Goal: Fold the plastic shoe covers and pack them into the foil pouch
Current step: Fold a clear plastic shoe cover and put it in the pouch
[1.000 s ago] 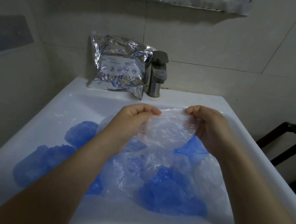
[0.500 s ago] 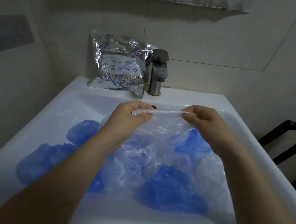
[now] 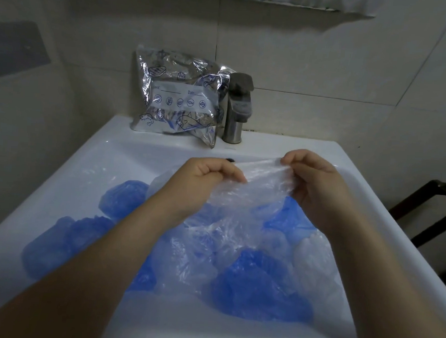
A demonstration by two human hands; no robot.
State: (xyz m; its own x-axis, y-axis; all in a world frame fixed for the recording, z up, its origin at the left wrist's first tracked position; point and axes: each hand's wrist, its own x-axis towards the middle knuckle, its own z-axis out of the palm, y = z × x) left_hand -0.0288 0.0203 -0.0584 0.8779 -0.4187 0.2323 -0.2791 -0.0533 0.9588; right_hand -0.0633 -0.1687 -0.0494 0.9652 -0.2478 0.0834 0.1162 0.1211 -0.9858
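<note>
We pinch the clear shoe cover left hand to right hand, its long axis running left-right, the foil pouch beyond.

Bathroom: white washbasin, metal tap, tiled walls.

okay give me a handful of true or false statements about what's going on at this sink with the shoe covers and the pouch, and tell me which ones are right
1. Both hands pinch one clear shoe cover. True: left hand, right hand.
2. The foil pouch lies flat in the basin. False: it stands on the sink ledge against the wall.
3. The pouch is beside the faucet. True.
4. All the covers are blue. False: blue covers are mixed with clear ones.
5. The held cover is inside the pouch. False: it is held above the basin.
</note>
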